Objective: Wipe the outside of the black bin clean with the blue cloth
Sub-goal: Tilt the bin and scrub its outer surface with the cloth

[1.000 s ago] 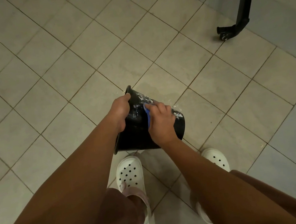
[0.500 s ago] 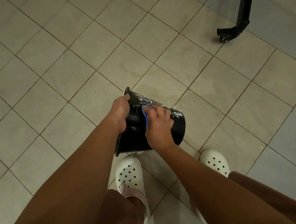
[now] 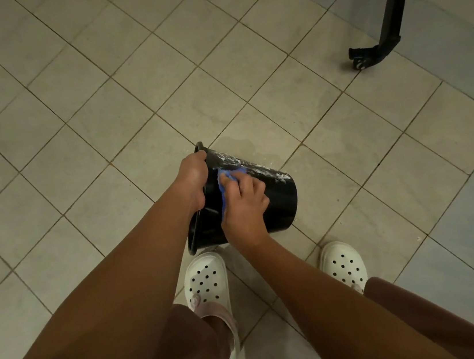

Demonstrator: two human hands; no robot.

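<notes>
The black bin (image 3: 281, 203) is tipped on its side above the tiled floor, its open mouth to the left and its base to the right. White suds streak its upper wall. My left hand (image 3: 195, 178) grips the bin's rim. My right hand (image 3: 243, 202) presses the blue cloth (image 3: 224, 181) flat against the bin's outer wall near the rim; only the cloth's left edge and top corner show past my fingers.
My two white perforated clogs (image 3: 205, 280) (image 3: 343, 264) stand just below the bin. A black metal leg with a caster foot (image 3: 364, 57) stands at the upper right. A damp patch (image 3: 243, 145) marks the tile just beyond the bin.
My right hand with the cloth has slid a little to the left along the bin wall, toward the rim. My left hand has kept its grip on the rim.
</notes>
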